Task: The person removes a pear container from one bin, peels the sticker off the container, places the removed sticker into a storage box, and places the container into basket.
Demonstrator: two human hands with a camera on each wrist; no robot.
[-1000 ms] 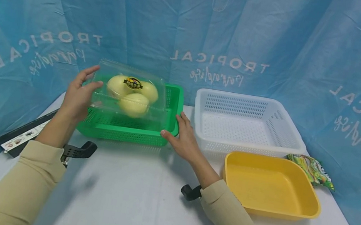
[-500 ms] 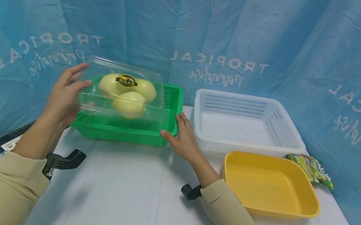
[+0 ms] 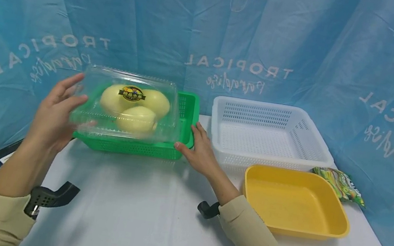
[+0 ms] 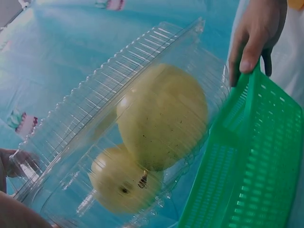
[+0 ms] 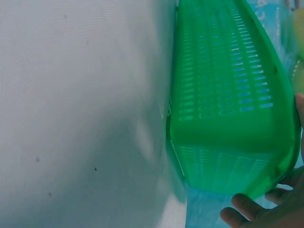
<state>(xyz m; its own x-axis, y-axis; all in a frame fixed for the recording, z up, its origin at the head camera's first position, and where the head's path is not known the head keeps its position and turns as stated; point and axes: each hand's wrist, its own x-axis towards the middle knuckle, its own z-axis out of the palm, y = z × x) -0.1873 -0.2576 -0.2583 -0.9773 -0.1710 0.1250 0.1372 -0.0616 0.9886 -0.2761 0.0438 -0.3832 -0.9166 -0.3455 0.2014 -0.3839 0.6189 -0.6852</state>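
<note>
My left hand (image 3: 54,114) grips the left end of a clear plastic clamshell box (image 3: 161,134). Inside it lie three pale yellow fruits (image 4: 164,116), under a dark label (image 3: 132,94) on the lid. The box is raised and overlaps most of a green perforated basket (image 3: 191,116) in the head view. My right hand (image 3: 200,151) holds that basket at its right front corner. In the left wrist view, the right thumb and fingers pinch the green rim, and the box tilts beside the basket. The right wrist view shows the basket's perforated outer wall standing on the white table.
A white perforated basket (image 3: 259,141) stands right of the green one. In front of it sits a yellow tub (image 3: 290,203), with a green snack packet (image 3: 340,185) behind its right side. A black flat object (image 3: 7,150) lies at the left table edge. Blue curtains surround the table.
My left hand has moved left and nearer to me, bringing the clamshell box along with it; the box now sits lower in view. The right hand and the green basket's right end have stayed put.
</note>
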